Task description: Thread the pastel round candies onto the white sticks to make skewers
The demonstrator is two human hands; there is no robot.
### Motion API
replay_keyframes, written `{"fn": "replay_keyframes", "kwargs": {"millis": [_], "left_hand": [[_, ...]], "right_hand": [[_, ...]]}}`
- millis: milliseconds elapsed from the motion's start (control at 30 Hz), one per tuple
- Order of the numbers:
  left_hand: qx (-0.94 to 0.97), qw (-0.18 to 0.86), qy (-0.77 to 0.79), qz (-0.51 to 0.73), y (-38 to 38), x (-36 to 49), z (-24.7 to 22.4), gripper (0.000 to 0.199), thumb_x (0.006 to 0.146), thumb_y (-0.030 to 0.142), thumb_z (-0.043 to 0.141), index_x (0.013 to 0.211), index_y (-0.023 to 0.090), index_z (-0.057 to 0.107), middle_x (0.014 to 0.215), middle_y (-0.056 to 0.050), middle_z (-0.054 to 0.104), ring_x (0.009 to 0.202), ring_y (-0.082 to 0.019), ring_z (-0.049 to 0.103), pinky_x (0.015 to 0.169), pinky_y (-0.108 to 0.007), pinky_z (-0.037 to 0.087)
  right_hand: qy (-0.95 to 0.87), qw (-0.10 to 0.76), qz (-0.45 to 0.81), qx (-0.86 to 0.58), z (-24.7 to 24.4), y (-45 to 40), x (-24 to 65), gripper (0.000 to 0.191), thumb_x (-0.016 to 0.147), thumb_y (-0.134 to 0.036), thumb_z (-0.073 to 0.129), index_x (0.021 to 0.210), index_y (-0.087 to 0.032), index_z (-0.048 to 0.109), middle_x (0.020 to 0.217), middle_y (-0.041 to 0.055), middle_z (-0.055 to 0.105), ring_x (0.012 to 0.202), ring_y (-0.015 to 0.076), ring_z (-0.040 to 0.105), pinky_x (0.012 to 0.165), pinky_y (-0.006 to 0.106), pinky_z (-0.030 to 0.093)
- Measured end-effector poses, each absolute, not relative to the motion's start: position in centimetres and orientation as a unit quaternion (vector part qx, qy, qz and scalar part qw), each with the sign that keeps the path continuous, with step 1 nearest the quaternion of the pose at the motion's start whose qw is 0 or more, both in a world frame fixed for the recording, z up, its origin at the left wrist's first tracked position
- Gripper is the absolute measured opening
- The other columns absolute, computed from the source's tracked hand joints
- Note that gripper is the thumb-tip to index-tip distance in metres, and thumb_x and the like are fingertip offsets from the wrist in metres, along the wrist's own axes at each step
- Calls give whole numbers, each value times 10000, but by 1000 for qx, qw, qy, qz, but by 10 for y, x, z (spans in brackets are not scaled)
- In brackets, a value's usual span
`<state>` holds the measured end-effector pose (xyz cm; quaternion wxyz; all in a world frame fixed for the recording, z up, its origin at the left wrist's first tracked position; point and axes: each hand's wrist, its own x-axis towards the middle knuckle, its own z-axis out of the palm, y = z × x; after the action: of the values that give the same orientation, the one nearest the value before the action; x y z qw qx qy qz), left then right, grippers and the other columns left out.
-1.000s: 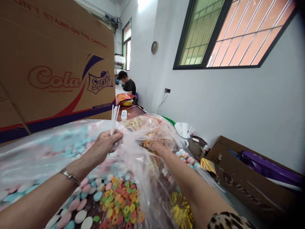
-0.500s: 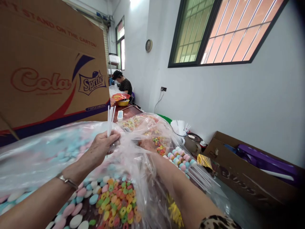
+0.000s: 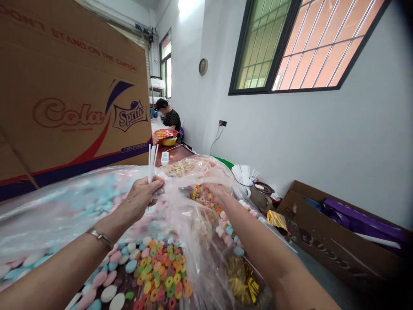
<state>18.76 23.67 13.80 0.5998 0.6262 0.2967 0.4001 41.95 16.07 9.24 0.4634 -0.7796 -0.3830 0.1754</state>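
Observation:
My left hand (image 3: 143, 196) is closed around several thin white sticks (image 3: 152, 163), which stand upright above the thumb. Folds of a clear plastic bag (image 3: 185, 189) lie against its fingertips; whether they are pinched too, I cannot tell. Through the bag's opening reaches my right hand (image 3: 214, 191), over small ring gummies (image 3: 204, 198) in mixed colours. Plastic and the hand itself hide its fingers. Nearer me lie a heap of ring gummies (image 3: 163, 269) and pink, white and blue oval candies (image 3: 111, 275).
Skewered candies (image 3: 227, 228) and gold twist ties (image 3: 243, 277) lie beside my right forearm. Behind them are a cup of white sticks (image 3: 243, 174) and a lidded mug (image 3: 260, 196). A large carton (image 3: 77, 86) stands at left. A person (image 3: 169, 116) sits farther back.
My right hand has shifted within the bag and its forearm now covers part of the skewered candies. More ring gummies show beneath it. My left hand still grips the sticks.

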Motion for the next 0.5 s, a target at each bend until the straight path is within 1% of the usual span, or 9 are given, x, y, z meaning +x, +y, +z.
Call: {"fn": "replay_keyframes", "kwargs": {"millis": [100,200,300,367,433,500], "left_hand": [[624,595,293,412,240,192,138,242,642,337,690,595,178,514,501,62,487,350,-33,331,339,-160,202],[619,587,299,427,242,194,140,237,633,316,679,583,187,486,455,89,418,326,-30,307,335,-163,181],[616,582,305,435,242,193,141,227,635,295,663,583,194,466,435,103,382,317,-30,301,337,-164,174],[617,580,306,435,242,191,141,219,630,280,661,585,194,464,435,102,387,318,-30,311,338,-164,184],[618,579,308,433,241,188,140,213,625,271,665,589,192,470,437,99,398,317,-29,314,336,-164,191],[619,578,310,431,241,186,140,205,624,272,667,599,191,480,435,98,408,311,-29,316,332,-164,196]], "right_hand": [[-372,506,250,-737,104,141,409,221,892,-331,507,971,-166,630,752,22,646,647,147,621,577,265,523],[-367,546,312,-685,123,120,393,212,771,-298,521,934,-185,592,598,-41,550,499,108,540,476,214,457],[-370,593,382,-605,151,96,366,270,660,-257,528,927,-216,538,509,-104,415,400,74,433,394,168,360],[-370,629,458,-508,167,79,339,324,600,-224,561,921,-228,515,470,-128,351,355,69,382,343,147,268],[-375,634,505,-449,174,67,309,334,579,-214,590,906,-220,523,459,-131,372,335,66,364,328,147,251],[-387,614,526,-443,166,62,280,316,576,-222,602,888,-205,552,476,-112,437,340,70,389,339,168,298]]}}
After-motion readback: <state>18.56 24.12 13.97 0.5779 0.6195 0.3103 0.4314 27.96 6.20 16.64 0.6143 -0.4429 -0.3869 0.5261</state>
